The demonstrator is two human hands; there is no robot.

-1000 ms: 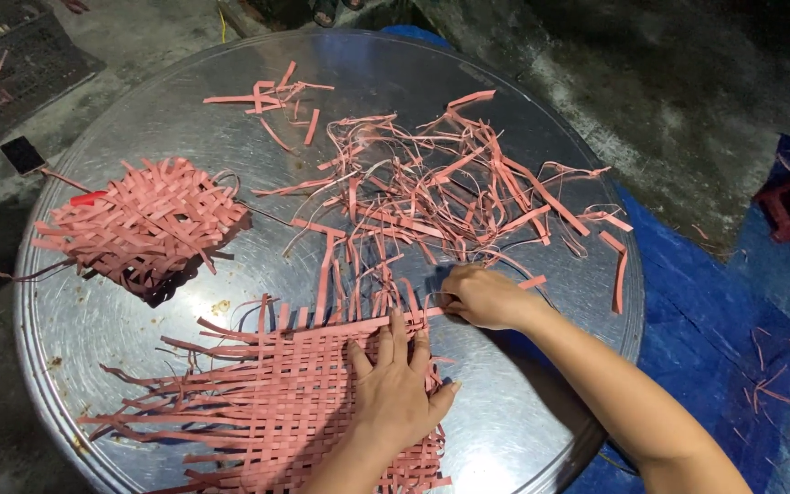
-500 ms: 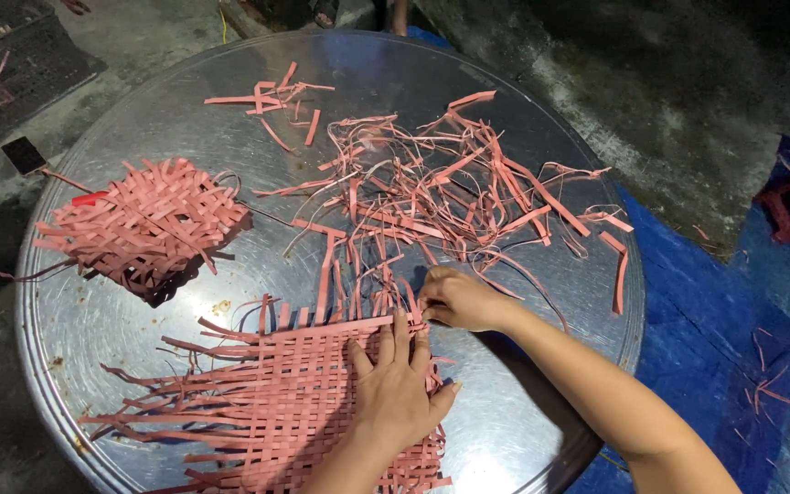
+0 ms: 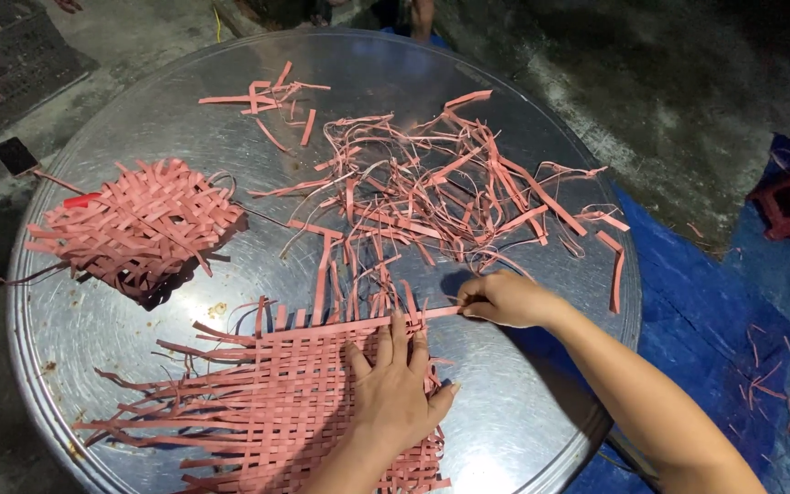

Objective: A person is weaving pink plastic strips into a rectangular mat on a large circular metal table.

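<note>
Two hands are on the job at the near edge of the round metal surface [image 3: 541, 137], and both are busy with the big woven mat [image 3: 267, 402] of pink strips. Left hand [image 3: 395, 389] is spread flat, fingers wide, palm pressing the mat's right side down against the metal, and that looks like a pin to keep the weave from sliding or springing apart. Right hand [image 3: 505, 300] sits just beyond the mat's far right corner, fingers pinched shut on the end of a single pink strip [image 3: 413, 316] that runs along the mat's far row, held taut and level with the weave. Upright strip ends poke out past that row toward the middle of the surface, free and unlocked. Beyond them, a loose tangle of cut strips [image 3: 441, 197] sprawls across the centre and out to the right edge, close to the working hand. Over at the left edge lies a smaller woven piece [image 3: 139, 229], well apart from the mat and untouched. Past the right edge, a blue tarp [image 3: 688, 302] covers the floor with a few stray strips on it.
</note>
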